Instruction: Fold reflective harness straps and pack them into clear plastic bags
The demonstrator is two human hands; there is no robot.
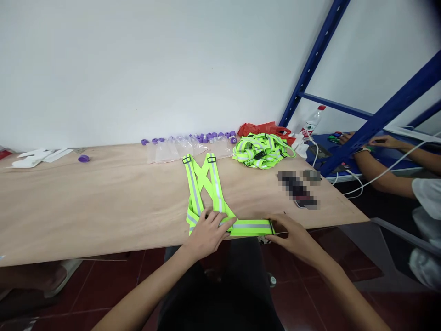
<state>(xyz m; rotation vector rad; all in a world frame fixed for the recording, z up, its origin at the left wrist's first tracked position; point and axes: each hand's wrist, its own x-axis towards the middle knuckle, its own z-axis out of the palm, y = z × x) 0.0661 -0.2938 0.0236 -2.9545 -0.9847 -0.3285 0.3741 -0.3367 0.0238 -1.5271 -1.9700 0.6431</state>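
Note:
A neon yellow-green reflective harness (217,188) with grey stripes lies on the wooden table (103,197), its two straps crossing in an X below black buckles. My left hand (209,233) presses on the harness's lower part near the front edge, fingers bent over the fabric. From there the waist strap (253,226) stretches flat to the right. Its right end, by a black slider, is between the thumb and fingers of my right hand (289,233).
Behind the harness lie clear plastic bags (177,148) and purple rolls (210,137). A bundle of similar straps (263,151) sits beside a red bag (265,129). Further right are a bottle (312,123), a blue metal frame (313,59) and another person's arms (379,172).

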